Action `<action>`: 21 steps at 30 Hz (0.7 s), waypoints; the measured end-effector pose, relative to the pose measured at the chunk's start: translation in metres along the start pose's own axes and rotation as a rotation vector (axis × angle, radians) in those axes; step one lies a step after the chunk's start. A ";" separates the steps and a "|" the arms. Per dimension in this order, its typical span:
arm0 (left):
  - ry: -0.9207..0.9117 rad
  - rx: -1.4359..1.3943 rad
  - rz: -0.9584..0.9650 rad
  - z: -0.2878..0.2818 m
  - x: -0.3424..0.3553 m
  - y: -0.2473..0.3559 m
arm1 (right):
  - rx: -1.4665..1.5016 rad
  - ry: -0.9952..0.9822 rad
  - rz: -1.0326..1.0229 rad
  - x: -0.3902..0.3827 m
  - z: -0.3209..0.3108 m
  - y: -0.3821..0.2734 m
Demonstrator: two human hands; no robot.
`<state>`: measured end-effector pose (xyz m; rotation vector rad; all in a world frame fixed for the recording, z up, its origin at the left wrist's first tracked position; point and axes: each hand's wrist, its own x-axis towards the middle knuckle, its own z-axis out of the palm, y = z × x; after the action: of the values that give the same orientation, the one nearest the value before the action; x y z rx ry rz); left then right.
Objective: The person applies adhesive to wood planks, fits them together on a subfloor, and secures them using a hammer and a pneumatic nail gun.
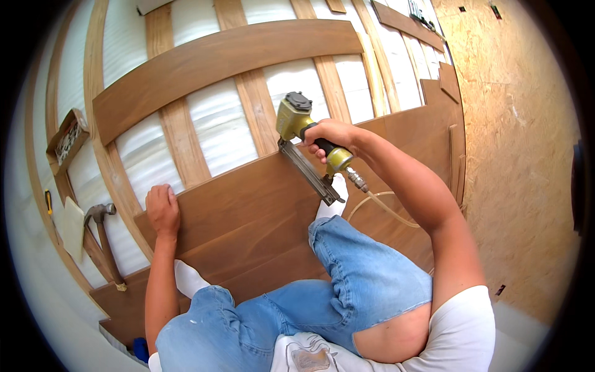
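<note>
A: A person in torn blue jeans (372, 260) and a white shirt (462, 328) sits over brown floor planks, right hand (331, 135) wrapped around a green-and-black nail gun (292, 118).

B: Where is the tool, and how are the fingers?

A: Just above the middle of the view, toward 12 o'clock, its nose by the upper edge of the nearest full-width plank (232, 192). The right fingers curl shut around the grip; whether one presses the trigger cannot be told. A pale hose (396, 215) loops from the coupling toward 4 o'clock.

B: And the left hand (163, 212)?

A: At 9 o'clock, laid over the left end of that same plank, fingers together and bent at its edge. Their undersides are hidden, so it is impossible to say whether they grip. A white-socked foot (335, 197) rests just below the nail gun.

B: What surrounds them?

A: At 11 o'clock, a loose plank (229, 59) lies across pale battens (254, 111) over white sheeting (214, 127). Between 8 and 9, a hammer (106, 242) lies with its handle toward 5 o'clock. Between 9 and 10, an open box (57, 146) holds small pieces. A tan particle board surface (514, 161) fills 3 o'clock.
</note>
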<state>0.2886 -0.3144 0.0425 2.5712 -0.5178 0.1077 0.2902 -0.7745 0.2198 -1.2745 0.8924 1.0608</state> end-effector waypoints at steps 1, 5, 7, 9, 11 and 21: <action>-0.013 0.013 0.001 -0.002 -0.003 -0.007 | -0.027 0.013 -0.009 -0.002 0.004 -0.004; -0.024 0.008 0.006 -0.003 0.001 -0.001 | 0.032 -0.014 0.006 -0.003 -0.013 -0.003; -0.036 0.017 0.005 -0.004 0.002 -0.001 | -0.023 -0.031 0.007 0.000 -0.016 -0.005; -0.048 0.011 0.007 -0.003 0.000 -0.002 | -0.078 -0.026 0.010 0.000 -0.018 -0.006; -0.057 0.001 0.016 -0.002 0.001 -0.001 | -0.082 -0.055 0.021 -0.005 -0.028 -0.007; -0.098 0.030 -0.051 -0.004 0.004 0.003 | 0.162 -0.182 -0.114 -0.027 -0.149 0.036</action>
<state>0.2916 -0.3161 0.0477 2.6270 -0.4894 -0.0288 0.2550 -0.9265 0.2183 -1.0637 0.7427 0.9767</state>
